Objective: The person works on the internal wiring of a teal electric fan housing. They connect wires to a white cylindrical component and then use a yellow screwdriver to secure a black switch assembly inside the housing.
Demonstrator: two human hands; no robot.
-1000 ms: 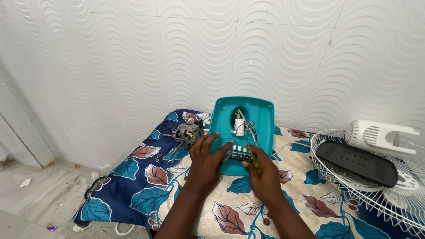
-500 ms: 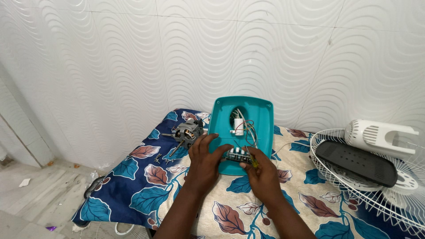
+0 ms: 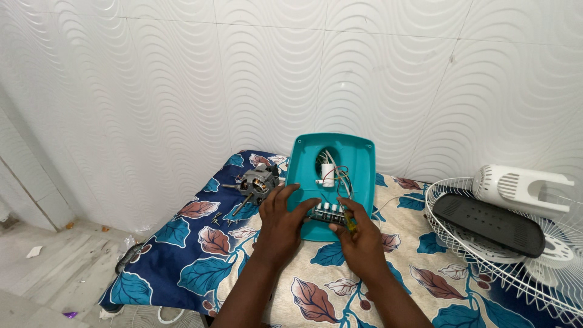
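Note:
A teal plastic fan base cover [image 3: 358,164] lies upside down on a table with a leaf-patterned cloth [image 3: 200,267]. Wires and a white capacitor [image 3: 328,173] show in its oval opening. At its near edge sits a dark switch block with white buttons [image 3: 326,211]. My left hand [image 3: 282,222] rests on the cover's near left side, fingers touching the switch block. My right hand [image 3: 359,240] grips a small yellow-green screwdriver [image 3: 348,220] whose tip points at the switch block.
A bare fan motor [image 3: 258,181] with its shaft lies left of the cover, loose screws [image 3: 220,220] near it. At the right lie a white wire fan guard [image 3: 486,255], a black panel [image 3: 489,223] and a white motor housing [image 3: 522,189]. A patterned white wall stands behind.
Hardly anything has changed; both hands stay at the switch block with only slight finger shifts.

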